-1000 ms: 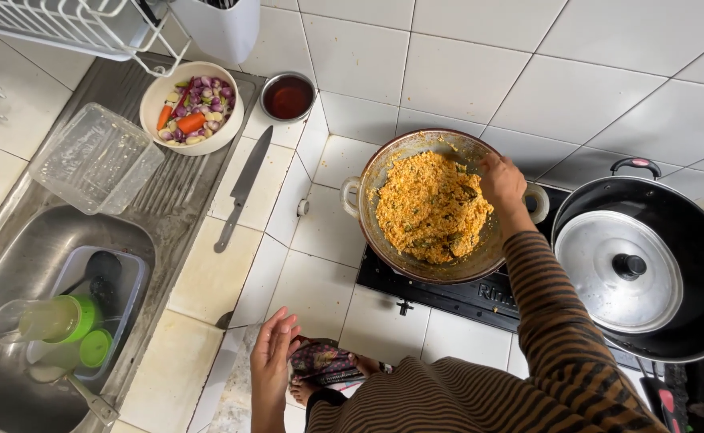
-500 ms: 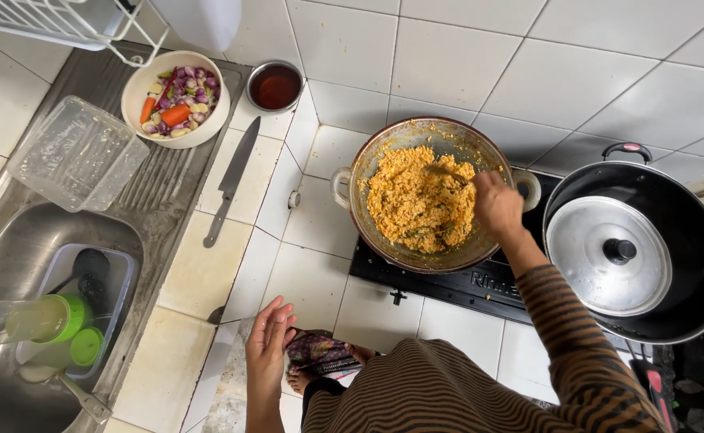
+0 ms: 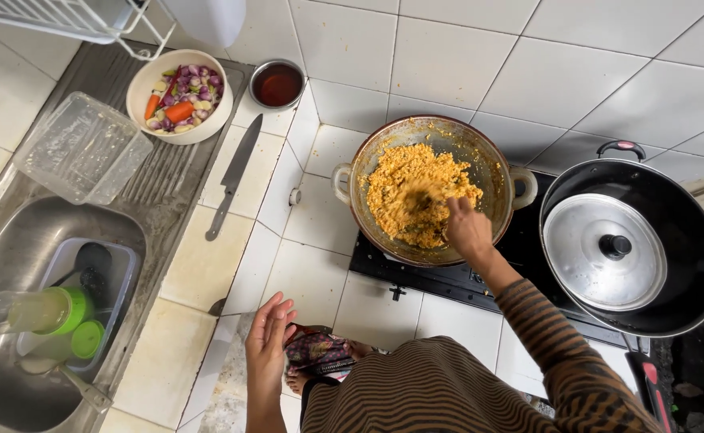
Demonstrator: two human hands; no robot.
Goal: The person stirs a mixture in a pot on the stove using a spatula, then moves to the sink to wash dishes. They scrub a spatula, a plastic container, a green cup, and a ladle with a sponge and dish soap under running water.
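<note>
Your right hand [image 3: 468,228] is closed around a utensil too blurred to make out, its tip in the yellow-orange mix [image 3: 416,192] filling the wok [image 3: 496,164] at frame center. Your left hand [image 3: 268,337] hangs open at lower center, fingers spread, holding nothing. A lidded black pan [image 3: 688,240] sits right of the wok.
</note>
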